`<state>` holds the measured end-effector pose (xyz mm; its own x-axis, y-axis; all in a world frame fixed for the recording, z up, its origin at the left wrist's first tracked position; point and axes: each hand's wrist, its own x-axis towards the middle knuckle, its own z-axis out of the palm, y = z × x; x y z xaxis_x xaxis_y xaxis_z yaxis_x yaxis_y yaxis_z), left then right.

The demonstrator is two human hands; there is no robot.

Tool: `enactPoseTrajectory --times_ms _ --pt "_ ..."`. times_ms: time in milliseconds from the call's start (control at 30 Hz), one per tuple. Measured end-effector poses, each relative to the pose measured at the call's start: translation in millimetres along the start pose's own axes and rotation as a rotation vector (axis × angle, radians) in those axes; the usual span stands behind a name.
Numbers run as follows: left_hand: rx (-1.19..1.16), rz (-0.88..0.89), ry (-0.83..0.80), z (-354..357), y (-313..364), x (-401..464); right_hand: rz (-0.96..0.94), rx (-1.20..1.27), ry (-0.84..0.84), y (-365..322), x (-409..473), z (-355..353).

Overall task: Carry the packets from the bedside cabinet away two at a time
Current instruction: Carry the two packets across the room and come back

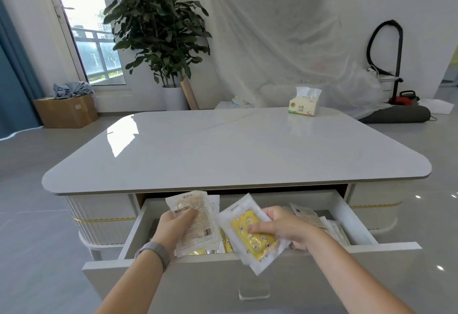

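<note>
Both forearms enter from the bottom of the frame over the pulled-out drawer front (198,286); a grey band sits on the left wrist.

Left hand (173,229), lower centre-left: fingers curled round the lower edge of a pale printed packet (195,217), thumb pressed on its face. Packet held upright above the open drawer (339,204), clear of the contents.

Right hand (285,229), lower centre-right: fingers pinch a clear packet with a yellow patterned insert (255,234), thumb on top, rest underneath. It tilts, lower corner hanging past the drawer front.

Between and beneath the two: more yellow-patterned packets (226,243) lie in the drawer. To the right, a loose stack of pale packets (319,219) lies against the right wall.

White table (223,150) top fills mid-frame, bare except a tissue pack (303,103) at its far right edge.

Progress, as judged: one pair is in hand, lifted but not yet carried off. Several packets remain inside, so more trips look necessary. How many pairs have already gone cannot be told.
</note>
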<state>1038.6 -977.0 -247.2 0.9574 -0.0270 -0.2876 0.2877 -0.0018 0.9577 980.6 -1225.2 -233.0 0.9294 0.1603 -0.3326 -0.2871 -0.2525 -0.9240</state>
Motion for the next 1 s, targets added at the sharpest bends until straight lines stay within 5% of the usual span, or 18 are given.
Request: enactPoseTrajectory --times_ms 200,600,700,767,867,933,1000 --pt "-0.036 0.039 0.046 12.8 -0.2 4.5 0.024 0.154 0.307 34.3 16.6 -55.6" --pt "-0.061 0.123 0.06 36.7 1.3 2.5 0.283 -0.922 0.678 58.1 19.0 -57.5" --pt "-0.043 0.124 0.021 43.6 2.6 0.2 0.041 -1.152 0.875 46.3 11.0 -48.4" --pt "-0.005 0.134 -0.047 49.3 4.5 -2.7 -0.247 -0.772 0.853 32.3 6.8 -37.2" --pt "0.049 0.167 -0.192 61.4 5.2 -10.8 -0.193 0.11 0.361 3.5 -3.8 -0.6" --pt "0.075 0.208 -0.258 72.0 3.7 -18.2 -0.114 0.24 0.146 1.4 -1.1 20.6" --pt "0.074 0.244 -0.257 81.2 3.4 -25.5 -0.14 0.275 0.116 5.1 1.4 28.0"
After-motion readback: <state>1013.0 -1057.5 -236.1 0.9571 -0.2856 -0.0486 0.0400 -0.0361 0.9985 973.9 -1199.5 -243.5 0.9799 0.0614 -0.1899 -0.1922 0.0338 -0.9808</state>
